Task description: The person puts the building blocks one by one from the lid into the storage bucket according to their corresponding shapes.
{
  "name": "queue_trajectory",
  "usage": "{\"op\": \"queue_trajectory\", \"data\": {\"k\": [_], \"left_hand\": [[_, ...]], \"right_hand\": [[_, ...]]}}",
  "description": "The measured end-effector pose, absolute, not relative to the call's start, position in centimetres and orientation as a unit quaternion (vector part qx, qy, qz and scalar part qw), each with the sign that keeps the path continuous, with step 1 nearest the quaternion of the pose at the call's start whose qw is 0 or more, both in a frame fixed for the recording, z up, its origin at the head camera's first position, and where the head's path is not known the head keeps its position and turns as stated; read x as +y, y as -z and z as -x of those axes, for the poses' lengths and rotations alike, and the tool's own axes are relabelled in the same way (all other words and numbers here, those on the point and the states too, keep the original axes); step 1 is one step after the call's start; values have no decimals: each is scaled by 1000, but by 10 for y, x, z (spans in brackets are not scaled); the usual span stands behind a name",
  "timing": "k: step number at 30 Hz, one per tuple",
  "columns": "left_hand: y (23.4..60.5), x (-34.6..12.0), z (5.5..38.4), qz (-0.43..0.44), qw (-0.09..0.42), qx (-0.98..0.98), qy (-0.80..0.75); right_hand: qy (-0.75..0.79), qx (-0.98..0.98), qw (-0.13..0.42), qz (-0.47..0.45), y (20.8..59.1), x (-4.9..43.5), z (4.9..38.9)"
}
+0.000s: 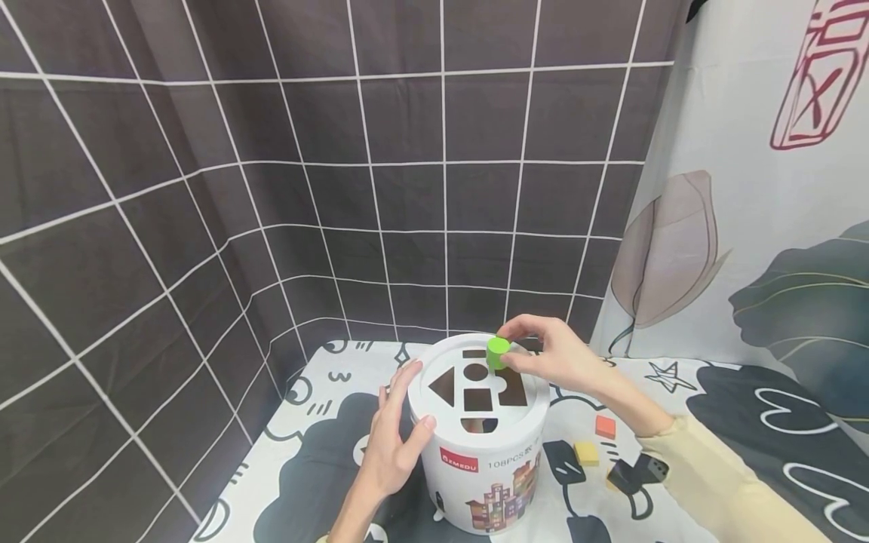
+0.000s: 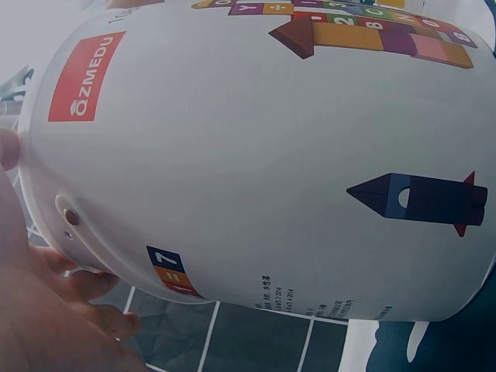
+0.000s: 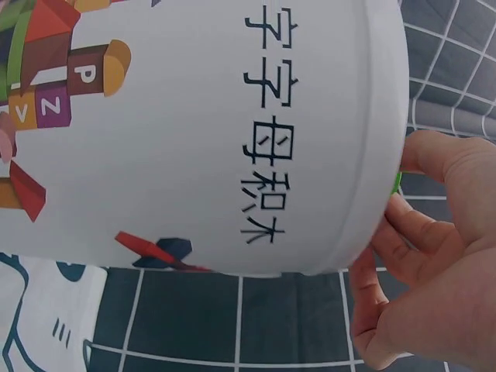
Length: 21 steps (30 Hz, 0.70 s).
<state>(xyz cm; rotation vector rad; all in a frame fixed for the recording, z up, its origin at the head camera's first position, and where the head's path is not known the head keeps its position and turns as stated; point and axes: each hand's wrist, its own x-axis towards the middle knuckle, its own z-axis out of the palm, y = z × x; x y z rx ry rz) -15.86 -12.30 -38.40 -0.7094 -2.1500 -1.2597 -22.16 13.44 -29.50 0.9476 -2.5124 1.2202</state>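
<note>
Right hand [image 1: 557,351] is pinching the green cylinder [image 1: 498,356] between thumb and fingers, holding it at the lid's [image 1: 512,420] back right, next to the round hole [image 1: 476,372] (can't tell if it's touching down). Left hand [image 1: 394,449] is spreading wide, resting against the lid's left edge. White bucket [image 1: 451,486] is standing upright on the tabletop [image 1: 360,377]. Orange block [image 1: 606,427] and yellow block [image 1: 587,454] are lying right of it, near each other.

Head view overlooks bucket [image 1: 485,452]; wrist views flank it.
</note>
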Motion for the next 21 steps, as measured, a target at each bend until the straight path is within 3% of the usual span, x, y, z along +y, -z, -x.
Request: {"op": "queue_trajectory", "data": {"k": [21], "left_hand": [[383, -123, 157, 261, 265, -801, 469]], "right_hand": [[-407, -849, 79, -328, 301, 111, 226]]}}
